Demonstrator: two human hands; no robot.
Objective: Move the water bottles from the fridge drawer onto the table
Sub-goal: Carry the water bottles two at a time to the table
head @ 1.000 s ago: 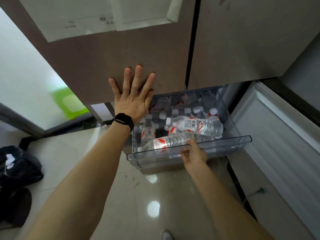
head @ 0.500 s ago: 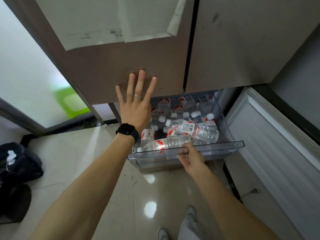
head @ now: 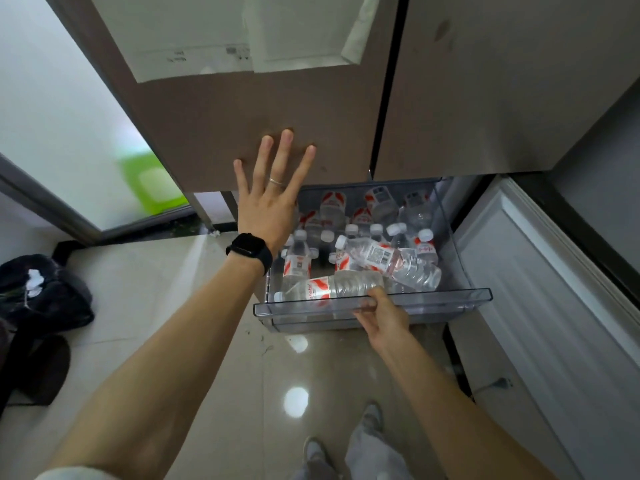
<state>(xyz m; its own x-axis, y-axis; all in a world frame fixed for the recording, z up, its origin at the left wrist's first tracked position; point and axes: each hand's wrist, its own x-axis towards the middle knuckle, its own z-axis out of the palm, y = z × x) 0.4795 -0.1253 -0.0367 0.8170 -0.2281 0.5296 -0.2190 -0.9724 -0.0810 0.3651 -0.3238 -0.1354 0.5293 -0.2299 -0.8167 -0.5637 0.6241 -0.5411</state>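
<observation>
— Water bottles: where are they?
— All in the fridge drawer, most upright, two lying on top. The right hand grips its front rim, beside the nearest lying bottle; the left hand lies flat, fingers spread, on the fridge door.
— Next?
— I'd take that loose top bottle first, round its middle.
— The room?
— Glossy tile floor, a dark bag at left; no table in view.

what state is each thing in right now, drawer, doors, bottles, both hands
drawer, pulled out, holding bottles
upper doors, closed
lower door, swung open
bottles, capped; some upright, some lying
left hand, flat on an upper door
right hand, gripping the drawer's front rim
</observation>
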